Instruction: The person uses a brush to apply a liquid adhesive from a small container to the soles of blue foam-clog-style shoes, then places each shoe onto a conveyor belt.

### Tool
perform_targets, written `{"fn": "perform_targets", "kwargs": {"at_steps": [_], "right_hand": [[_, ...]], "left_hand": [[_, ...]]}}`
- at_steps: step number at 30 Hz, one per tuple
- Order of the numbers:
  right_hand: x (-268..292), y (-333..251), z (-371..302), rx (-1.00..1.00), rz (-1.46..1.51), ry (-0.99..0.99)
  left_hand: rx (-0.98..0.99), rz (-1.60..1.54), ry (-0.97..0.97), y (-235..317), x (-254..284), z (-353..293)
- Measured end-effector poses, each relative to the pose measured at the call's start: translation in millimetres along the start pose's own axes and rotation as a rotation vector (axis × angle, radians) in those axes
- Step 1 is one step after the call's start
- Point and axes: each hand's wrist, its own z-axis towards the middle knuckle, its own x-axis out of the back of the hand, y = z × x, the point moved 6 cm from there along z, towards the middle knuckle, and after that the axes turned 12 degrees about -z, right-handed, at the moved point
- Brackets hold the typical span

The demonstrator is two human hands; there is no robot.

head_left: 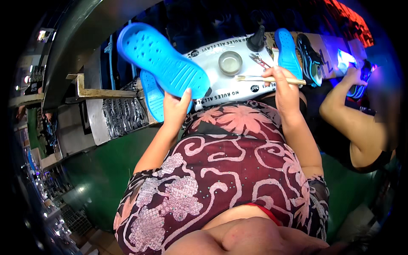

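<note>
My left hand (pixel 177 104) grips a bright blue shoe sole (pixel 163 61) by its near end, thumb on top. The sole is tilted up, its face with small holes and ridges turned toward me. A second blue sole (pixel 154 102) lies partly hidden beneath it. In my right hand (pixel 285 91) is a paintbrush (pixel 263 79) with a pale wooden handle, held between thumb and fingers, bristles pointing left. Just beyond the bristles, a small round grey bowl (pixel 230 63) rests on a white printed sheet (pixel 208 59). The bowl's contents are hard to make out.
Behind the bowl stands a dark cone-shaped bottle (pixel 256 40), with another brush (pixel 259 60) lying near it. Farther right are a blue sole (pixel 287 51) and a black shoe (pixel 309 59). A co-worker's arm (pixel 340 95) reaches in there. Metal framing (pixel 106 93) borders the left.
</note>
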Motion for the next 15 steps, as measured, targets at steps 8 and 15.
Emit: {"fn": "perform_targets", "kwargs": {"at_steps": [8,15], "right_hand": [[-31.8,-52.1,-10.3,0.594,-0.491,-0.056],[-42.5,-47.3,-7.9,0.582,-0.574,-0.088]], "left_hand": [[-0.14,-0.058,-0.121,29.4,-53.5,10.7],[-0.174,-0.043,-0.184,36.3,-60.7,10.9]]}}
